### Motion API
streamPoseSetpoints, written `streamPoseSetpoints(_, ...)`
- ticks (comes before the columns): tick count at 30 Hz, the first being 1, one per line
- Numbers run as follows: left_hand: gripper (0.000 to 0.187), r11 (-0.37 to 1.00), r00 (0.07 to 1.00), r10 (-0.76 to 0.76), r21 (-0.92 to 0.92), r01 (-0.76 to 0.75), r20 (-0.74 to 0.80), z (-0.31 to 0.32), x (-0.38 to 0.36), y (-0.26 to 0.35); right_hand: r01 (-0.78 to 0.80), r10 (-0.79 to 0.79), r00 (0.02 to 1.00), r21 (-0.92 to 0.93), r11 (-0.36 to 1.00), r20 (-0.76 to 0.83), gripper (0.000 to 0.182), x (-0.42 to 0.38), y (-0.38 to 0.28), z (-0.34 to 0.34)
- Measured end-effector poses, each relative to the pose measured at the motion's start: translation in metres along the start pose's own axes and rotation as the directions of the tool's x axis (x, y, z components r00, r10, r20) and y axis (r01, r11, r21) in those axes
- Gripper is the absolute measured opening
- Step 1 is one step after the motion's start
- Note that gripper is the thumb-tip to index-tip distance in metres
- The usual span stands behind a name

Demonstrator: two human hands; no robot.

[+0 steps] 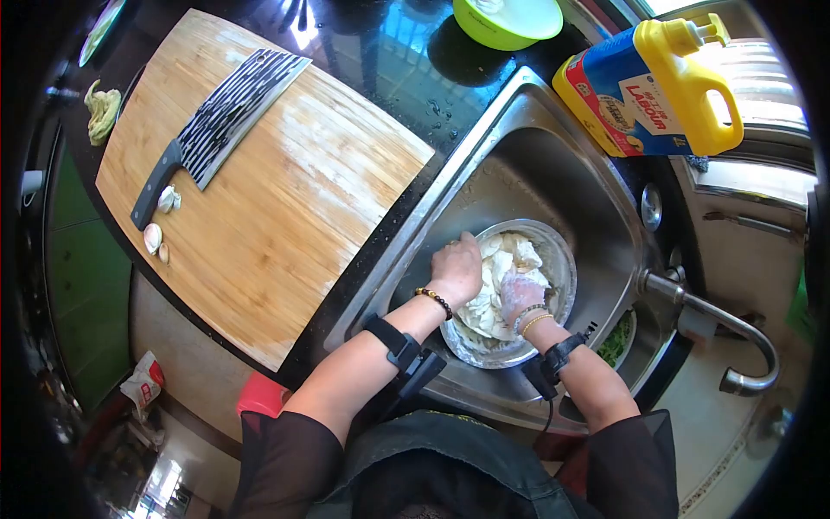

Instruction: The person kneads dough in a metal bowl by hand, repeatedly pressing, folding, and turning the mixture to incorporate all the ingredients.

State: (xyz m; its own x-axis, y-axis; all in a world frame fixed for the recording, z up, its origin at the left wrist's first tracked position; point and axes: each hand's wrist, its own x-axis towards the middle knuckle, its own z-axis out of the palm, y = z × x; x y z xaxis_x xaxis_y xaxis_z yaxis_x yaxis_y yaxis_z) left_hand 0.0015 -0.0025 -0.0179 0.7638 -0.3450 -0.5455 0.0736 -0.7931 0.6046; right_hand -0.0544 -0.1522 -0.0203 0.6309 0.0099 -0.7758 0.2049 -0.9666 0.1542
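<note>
A metal bowl (pixel 566 259) sits in the sink basin, holding white, lumpy dough (pixel 497 268) with loose flour around its inside wall. My left hand (pixel 458 270) is closed at the bowl's left rim, its fingers curled over the edge. My right hand (pixel 522 294), coated in flour and wet dough, presses down into the dough inside the bowl. Its fingertips are partly buried there, curled against the dough.
Left of the sink lies a wooden cutting board (pixel 285 190) with a cleaver (pixel 225 112) and garlic cloves (pixel 153 238). A yellow detergent jug (pixel 648 86) and green bowl (pixel 510 35) stand behind. A faucet (pixel 718 316) and greens (pixel 616 342) are at right.
</note>
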Motion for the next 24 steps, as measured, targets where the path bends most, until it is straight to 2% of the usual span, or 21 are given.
streamPoseSetpoints(2,0.031,1.0,1.0,0.001,-0.001,-0.001,0.009,-0.001,0.001,0.001,0.002,-0.001,0.998,0.011,1.0,-0.057,0.038,0.005,0.009,0.005)
streamPoseSetpoints(7,0.031,0.999,0.999,0.032,-0.02,-0.032,0.024,-0.003,-0.001,0.0,-0.045,0.052,0.995,0.087,0.995,-0.081,0.033,0.014,0.027,0.012)
streamPoseSetpoints(9,0.033,1.0,0.999,0.006,-0.009,-0.006,0.033,-0.003,-0.001,-0.001,0.023,0.021,0.977,0.201,0.979,-0.213,0.026,0.008,0.031,0.018)
streamPoseSetpoints(10,0.035,1.0,0.998,-0.004,-0.013,0.005,0.055,-0.005,-0.001,0.0,-0.004,0.04,0.99,0.256,0.967,-0.135,0.036,0.003,0.034,0.017)
streamPoseSetpoints(11,0.035,1.0,0.998,-0.001,-0.02,0.002,0.057,-0.005,-0.001,-0.001,-0.01,0.044,0.99,0.251,0.968,-0.132,0.036,-0.006,0.04,0.014)
streamPoseSetpoints(13,0.036,1.0,0.998,0.014,-0.009,-0.014,0.056,-0.002,-0.001,-0.002,0.162,-0.001,0.886,0.306,0.938,-0.464,0.039,-0.03,0.051,-0.003)
streamPoseSetpoints(14,0.03,0.999,0.998,0.03,0.03,-0.031,0.05,-0.003,-0.001,-0.001,0.156,0.078,0.857,0.4,0.903,-0.51,0.059,-0.03,0.06,-0.004)
streamPoseSetpoints(15,0.03,0.999,0.999,0.028,0.03,-0.029,0.046,-0.003,-0.001,0.0,0.159,0.075,0.855,0.397,0.904,-0.513,0.059,-0.027,0.066,-0.007)
streamPoseSetpoints(17,0.032,0.998,0.998,0.025,0.049,-0.028,0.061,-0.003,0.0,-0.001,0.031,0.182,0.938,0.592,0.806,-0.296,0.079,-0.011,0.073,-0.021)
streamPoseSetpoints(18,0.032,0.999,0.999,0.015,0.05,-0.018,0.051,-0.004,0.0,-0.001,-0.006,0.161,0.974,0.689,0.725,-0.161,0.091,0.005,0.074,-0.024)
streamPoseSetpoints(21,0.036,1.0,0.997,-0.014,0.017,0.013,0.07,-0.005,0.001,-0.003,-0.026,0.131,0.986,0.689,0.724,-0.1,0.092,0.047,0.062,-0.007)
streamPoseSetpoints(24,0.036,1.0,0.996,-0.004,0.007,0.003,0.088,-0.005,0.0,-0.001,-0.018,0.125,0.986,0.675,0.738,-0.111,0.093,0.06,0.063,0.004)
